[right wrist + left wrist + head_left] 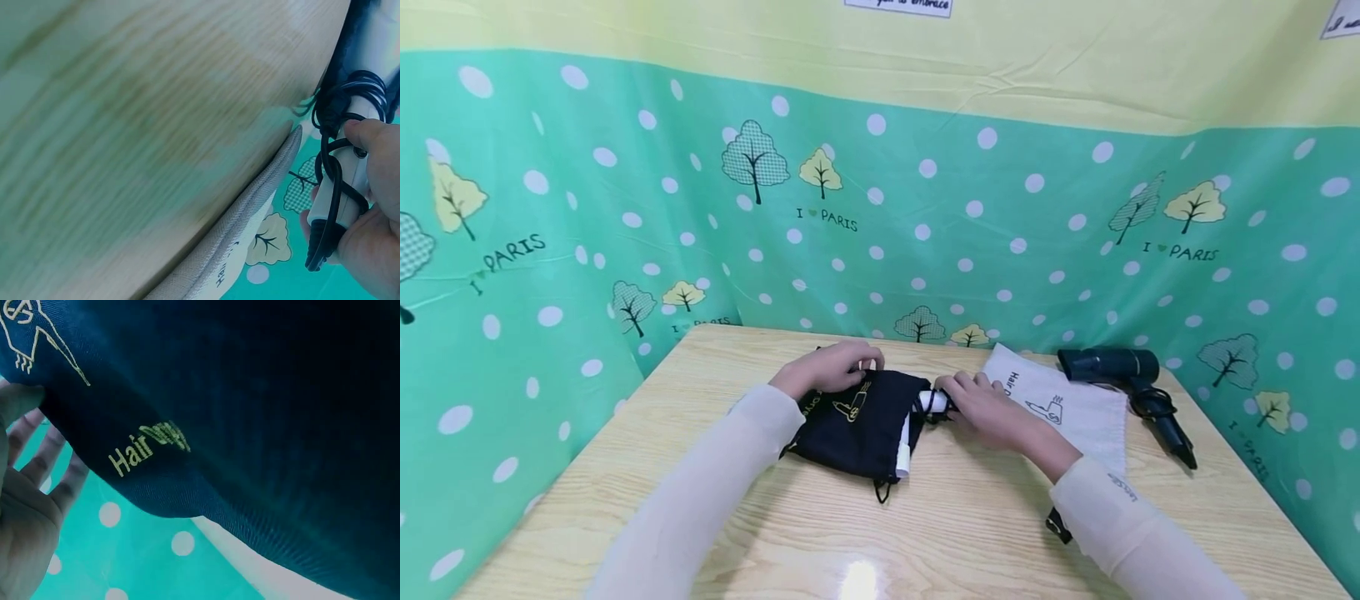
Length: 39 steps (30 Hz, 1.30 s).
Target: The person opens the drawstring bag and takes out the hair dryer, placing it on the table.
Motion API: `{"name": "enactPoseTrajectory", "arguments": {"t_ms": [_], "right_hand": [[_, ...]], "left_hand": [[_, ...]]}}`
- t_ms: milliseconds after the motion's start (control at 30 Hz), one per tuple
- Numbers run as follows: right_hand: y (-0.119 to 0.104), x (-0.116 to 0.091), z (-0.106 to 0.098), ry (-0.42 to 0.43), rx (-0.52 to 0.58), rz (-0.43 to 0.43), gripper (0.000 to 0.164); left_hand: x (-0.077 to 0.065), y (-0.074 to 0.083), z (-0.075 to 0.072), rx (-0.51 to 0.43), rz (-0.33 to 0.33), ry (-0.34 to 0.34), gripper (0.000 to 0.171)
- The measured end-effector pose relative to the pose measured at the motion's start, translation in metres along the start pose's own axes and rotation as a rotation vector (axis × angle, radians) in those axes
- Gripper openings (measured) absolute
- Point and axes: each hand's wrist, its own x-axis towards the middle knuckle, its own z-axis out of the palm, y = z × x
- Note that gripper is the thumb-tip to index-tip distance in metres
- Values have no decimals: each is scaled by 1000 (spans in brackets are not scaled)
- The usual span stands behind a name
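Note:
A black drawstring bag with a gold hair-dryer print lies on the table. At its far left edge is my left hand; the left wrist view shows the thumb on the printed cloth and the fingers behind it, pinching the edge. A white hair dryer pokes out of the bag's right end, the rest hidden by cloth. My right hand grips its handle, which has a black cord wound about it. Something white also shows at the bag's lower right edge; its kind is unclear.
Right of the bag, a pale cloth bag with a hair-dryer print lies flat, partly behind my right arm. A black hair dryer with its cord wrapped rests at the back right. A small black item shows beside the right sleeve. Patterned curtains surround the table.

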Motion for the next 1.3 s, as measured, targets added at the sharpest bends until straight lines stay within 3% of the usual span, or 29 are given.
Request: {"name": "enactPoseTrajectory", "arguments": {"t_ms": [233, 633, 1300], "right_hand": [[1, -2, 4, -18, 26, 22, 41], [4, -8, 2, -15, 50, 54, 40], [5, -11, 3, 8, 29, 54, 38]], "left_hand": [[-9, -7, -1, 69, -41, 26, 34], [-27, -14, -9, 49, -35, 37, 34], [-36, -20, -13, 47, -74, -22, 35]]}}
